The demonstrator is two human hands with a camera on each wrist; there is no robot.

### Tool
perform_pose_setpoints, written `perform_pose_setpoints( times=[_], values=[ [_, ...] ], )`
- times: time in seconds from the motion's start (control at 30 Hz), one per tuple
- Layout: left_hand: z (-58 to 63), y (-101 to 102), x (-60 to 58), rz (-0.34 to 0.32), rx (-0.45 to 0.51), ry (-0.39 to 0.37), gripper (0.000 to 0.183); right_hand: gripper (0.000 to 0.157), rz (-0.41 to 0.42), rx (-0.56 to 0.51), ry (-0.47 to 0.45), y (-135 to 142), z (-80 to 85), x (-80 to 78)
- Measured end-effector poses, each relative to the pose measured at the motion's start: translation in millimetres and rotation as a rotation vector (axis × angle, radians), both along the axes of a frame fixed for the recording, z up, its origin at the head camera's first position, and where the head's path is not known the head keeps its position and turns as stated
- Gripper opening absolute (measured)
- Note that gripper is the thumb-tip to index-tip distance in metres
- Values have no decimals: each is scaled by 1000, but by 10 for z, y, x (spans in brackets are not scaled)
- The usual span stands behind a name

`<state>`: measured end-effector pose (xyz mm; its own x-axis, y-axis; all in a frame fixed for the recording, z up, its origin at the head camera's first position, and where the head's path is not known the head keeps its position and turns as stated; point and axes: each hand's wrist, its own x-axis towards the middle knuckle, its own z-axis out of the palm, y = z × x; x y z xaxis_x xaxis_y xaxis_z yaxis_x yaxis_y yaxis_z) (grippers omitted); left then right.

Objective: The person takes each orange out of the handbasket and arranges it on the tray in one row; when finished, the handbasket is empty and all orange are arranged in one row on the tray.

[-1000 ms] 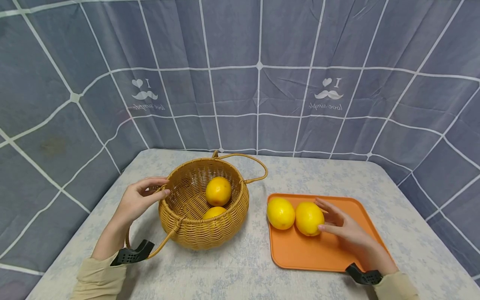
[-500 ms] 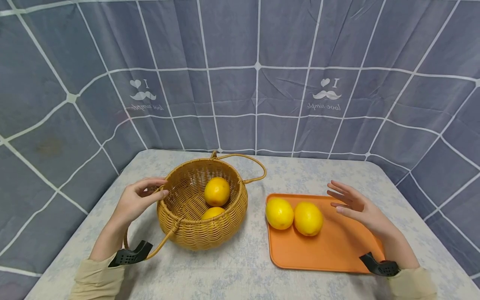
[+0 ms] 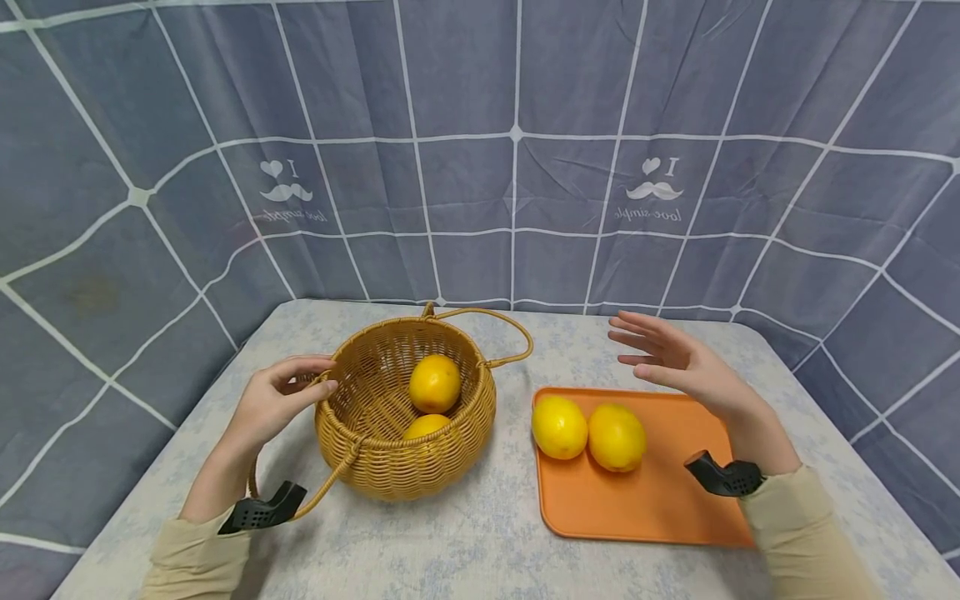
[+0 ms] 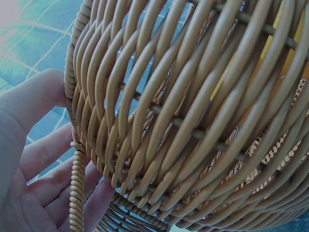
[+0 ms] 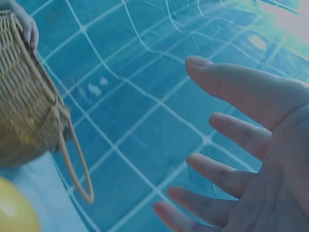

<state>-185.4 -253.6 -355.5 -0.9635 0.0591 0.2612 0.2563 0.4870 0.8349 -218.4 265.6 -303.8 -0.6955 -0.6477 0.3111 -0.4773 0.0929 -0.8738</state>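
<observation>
My left hand (image 3: 277, 404) holds the left rim of a round wicker basket (image 3: 405, 467), thumb and fingers at the woven edge. Up close in the left wrist view, the thumb (image 4: 43, 92) meets the rim, with the other fingers spread beside the wrapped handle (image 4: 77, 188). Inside the basket lie two yellow fruits, one full in view (image 3: 435, 383) and one partly hidden by the front rim (image 3: 426, 426). My right hand (image 3: 675, 358) hovers over the far side of the orange tray (image 3: 667, 500), fingers extended and holding nothing. Two lemon-like yellow fruits (image 3: 559, 427) sit side by side at the tray's left.
A patterned pale cloth (image 3: 465, 550) covers the table. One basket handle (image 3: 517, 337) sticks out to the back right, toward the tray; the other droops by my left wrist. Behind and at both sides hangs a grey-blue checked curtain (image 3: 465, 183).
My right hand let go of the right-hand fruit on the tray, drew back to the right, then rose forward and left. The left hand and basket stayed in place.
</observation>
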Motion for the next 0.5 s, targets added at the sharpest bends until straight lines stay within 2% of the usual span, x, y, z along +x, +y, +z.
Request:
perform_pose_setpoints(
  times=[0.23, 0.5],
  values=[
    [-8, -6, -7, 6, -10, -7, 36, 63, 69, 1, -38, -338, 199, -151],
    [1, 17, 6, 2, -4, 13, 34, 61, 133, -27, -61, -753, 338, -283]
  ],
)
